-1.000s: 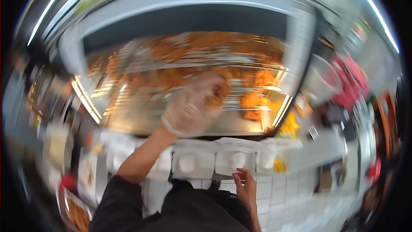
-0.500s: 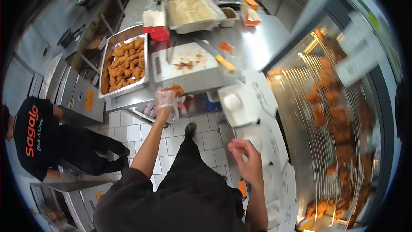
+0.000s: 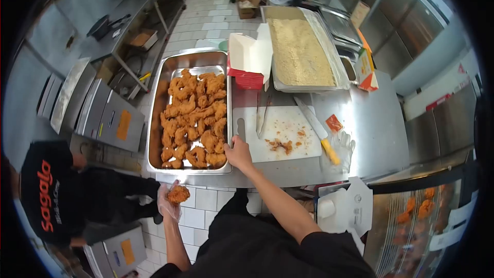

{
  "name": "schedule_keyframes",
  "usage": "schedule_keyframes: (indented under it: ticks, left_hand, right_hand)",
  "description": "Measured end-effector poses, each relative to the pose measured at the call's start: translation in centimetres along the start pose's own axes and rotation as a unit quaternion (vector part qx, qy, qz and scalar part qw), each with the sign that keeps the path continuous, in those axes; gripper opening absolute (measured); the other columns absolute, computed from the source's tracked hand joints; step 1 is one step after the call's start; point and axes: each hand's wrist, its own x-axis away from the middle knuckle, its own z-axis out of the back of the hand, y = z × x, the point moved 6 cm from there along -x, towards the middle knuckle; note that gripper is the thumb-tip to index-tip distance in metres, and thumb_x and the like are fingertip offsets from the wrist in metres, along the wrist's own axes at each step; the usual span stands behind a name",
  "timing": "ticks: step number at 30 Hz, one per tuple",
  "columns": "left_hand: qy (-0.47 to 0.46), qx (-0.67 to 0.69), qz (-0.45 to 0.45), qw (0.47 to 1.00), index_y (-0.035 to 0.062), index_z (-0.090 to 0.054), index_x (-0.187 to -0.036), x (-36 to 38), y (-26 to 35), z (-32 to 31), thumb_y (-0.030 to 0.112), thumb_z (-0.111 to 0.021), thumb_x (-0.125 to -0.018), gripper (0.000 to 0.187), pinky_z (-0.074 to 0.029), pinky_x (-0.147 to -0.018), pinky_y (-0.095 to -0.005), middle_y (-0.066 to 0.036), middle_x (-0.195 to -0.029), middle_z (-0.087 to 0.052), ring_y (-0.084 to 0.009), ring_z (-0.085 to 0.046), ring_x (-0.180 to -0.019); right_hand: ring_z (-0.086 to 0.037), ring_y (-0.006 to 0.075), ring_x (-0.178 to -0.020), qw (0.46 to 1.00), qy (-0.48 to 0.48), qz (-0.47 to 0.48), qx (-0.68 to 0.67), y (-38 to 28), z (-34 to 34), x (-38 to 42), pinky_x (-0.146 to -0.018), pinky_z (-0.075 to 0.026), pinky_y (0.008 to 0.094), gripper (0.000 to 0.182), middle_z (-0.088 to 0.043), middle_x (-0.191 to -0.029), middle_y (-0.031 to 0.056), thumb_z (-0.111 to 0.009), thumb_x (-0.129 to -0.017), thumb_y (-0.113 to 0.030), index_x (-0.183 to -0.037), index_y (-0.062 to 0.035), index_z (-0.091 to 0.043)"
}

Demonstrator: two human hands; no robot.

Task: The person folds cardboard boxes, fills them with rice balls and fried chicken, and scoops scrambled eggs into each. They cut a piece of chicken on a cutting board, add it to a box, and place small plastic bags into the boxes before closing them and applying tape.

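Observation:
My left hand [image 3: 168, 204], in a clear plastic glove, holds a piece of fried chicken [image 3: 178, 194] just below the near left corner of a metal tray. The deep steel tray [image 3: 230, 118] is filled with fried chicken pieces [image 3: 195, 116]. My bare right hand [image 3: 239, 153] has its fingers closed on the tray's right rim near the front. Right of it, a white cutting board [image 3: 303, 150] carries crumbs and tongs [image 3: 263, 116]. A yellow-handled knife [image 3: 331, 151] lies over the board's right edge, beside a clear glove [image 3: 345, 149].
A tray of flour [image 3: 298, 51] and an open red-and-white box [image 3: 248, 64] stand behind the board. A person in black [image 3: 51, 190] is at the left. An open white box [image 3: 360, 206] and a glass display case [image 3: 411, 216] are at the lower right.
The view has turned and moved nearer the tray. My left hand has moved left with the chicken piece. My right hand has come from beside the white boxes to the tray's rim.

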Motion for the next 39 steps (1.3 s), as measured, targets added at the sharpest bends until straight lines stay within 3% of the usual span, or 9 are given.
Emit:
schedule_keyframes:
  ticks: [1,6,9,10,16,23,28,32,39]
  left_hand:
    - [-0.006,-0.042,0.028,0.999,0.0051,-0.045,-0.118,-1.4,-0.1,0.3,0.016,-0.052,-0.088,0.033,-0.057,-0.077,-0.0413,-0.025,-0.121,-0.060,-0.0335,-0.064,-0.092]
    - [-0.077,-0.094,0.093,0.988,0.0085,-0.025,-0.146,-2.0,-0.1,-1.6,0.009,-0.051,-0.089,0.062,-0.057,-0.076,-0.0415,-0.024,-0.127,-0.057,-0.0317,-0.066,-0.093]
    - [0.011,-0.042,0.142,0.989,0.0082,-0.049,-0.124,-3.2,-0.3,-1.7,0.031,-0.061,-0.094,0.040,-0.057,-0.070,-0.0422,-0.018,-0.102,-0.065,-0.0317,-0.067,-0.085]
    - [-0.006,-0.109,0.082,0.991,0.0042,-0.055,-0.114,-1.2,1.1,-4.6,0.028,-0.063,-0.093,0.033,-0.057,-0.074,-0.0368,-0.010,-0.098,-0.064,-0.0254,-0.067,-0.086]
    - [0.023,-0.203,0.021,0.979,0.0041,-0.058,-0.110,-6.1,1.4,-3.5,0.024,-0.060,-0.094,0.025,-0.058,-0.061,-0.0346,-0.006,-0.089,-0.065,-0.0217,-0.068,-0.076]
    - [0.032,-0.221,0.048,0.974,0.0058,-0.056,-0.103,-7.5,1.5,-1.8,0.022,-0.063,-0.088,0.023,-0.058,-0.059,-0.0372,-0.006,-0.084,-0.060,-0.0232,-0.066,-0.071]
    - [0.079,-0.204,0.024,0.975,0.0003,-0.063,-0.101,-7.8,1.0,2.0,0.019,-0.067,-0.086,0.025,-0.054,-0.065,-0.0329,-0.007,-0.090,-0.065,-0.0198,-0.065,-0.072]
    - [0.090,-0.203,0.016,0.975,-0.0020,-0.060,-0.106,-6.5,1.9,3.1,0.015,-0.070,-0.084,0.029,-0.050,-0.079,-0.0298,-0.009,-0.097,-0.064,-0.0185,-0.062,-0.090]
    - [0.064,-0.171,-0.092,0.979,-0.0008,-0.061,-0.115,-6.1,4.7,4.1,0.005,-0.069,-0.082,0.034,-0.048,-0.083,-0.0292,-0.006,-0.106,-0.065,-0.0161,-0.061,-0.091]
  right_hand:
    - [-0.064,0.0412,-0.086,0.999,0.029,0.002,-0.019,0.1,-0.5,-0.3,-0.077,-0.051,0.0451,0.031,-0.064,-0.092,0.0264,-0.064,-0.082,-0.020,-0.098,0.0035,-0.054]
    - [-0.062,0.0438,-0.091,1.000,0.028,-0.002,-0.011,-0.3,0.0,-1.4,-0.078,-0.049,0.0487,0.030,-0.065,-0.092,0.0259,-0.064,-0.081,-0.017,-0.100,0.0040,-0.053]
    - [-0.062,0.0455,-0.087,0.998,0.033,0.058,-0.020,-0.4,-0.3,-3.1,-0.076,-0.049,0.0517,0.027,-0.064,-0.090,0.0281,-0.063,-0.082,-0.015,-0.099,0.0034,-0.053]
    - [-0.062,0.0455,-0.087,0.998,0.031,0.056,-0.020,-0.7,-0.6,-3.2,-0.076,-0.049,0.0517,0.027,-0.064,-0.090,0.0281,-0.063,-0.082,-0.015,-0.099,0.0034,-0.053]
    - [-0.063,0.0489,-0.087,0.997,0.056,0.038,-0.048,-1.3,-1.1,-4.5,-0.079,-0.050,0.0556,0.026,-0.063,-0.084,0.0342,-0.057,-0.086,-0.012,-0.101,0.0089,-0.052]
    - [-0.065,0.0372,-0.094,0.998,0.018,-0.008,-0.067,-1.6,1.0,-7.1,-0.082,-0.051,0.0449,0.031,-0.068,-0.093,0.0232,-0.070,-0.075,-0.022,-0.097,-0.0022,-0.061]
    - [-0.068,0.0325,-0.082,0.994,0.048,0.034,-0.093,-1.2,-0.1,-12.4,-0.074,-0.052,0.0401,0.030,-0.070,-0.084,0.0166,-0.067,-0.073,-0.023,-0.097,-0.0061,-0.069]
    - [-0.066,0.0268,-0.077,0.995,-0.028,-0.019,-0.093,-1.3,-0.4,-12.5,-0.070,-0.050,0.0370,0.027,-0.070,-0.083,0.0166,-0.069,-0.071,-0.021,-0.089,-0.0011,-0.071]
    - [-0.060,0.0176,-0.063,0.990,-0.034,0.106,-0.083,-4.3,-0.7,-9.7,-0.060,-0.047,0.0359,0.022,-0.066,-0.071,0.0117,-0.067,-0.078,-0.019,-0.083,0.0027,-0.068]
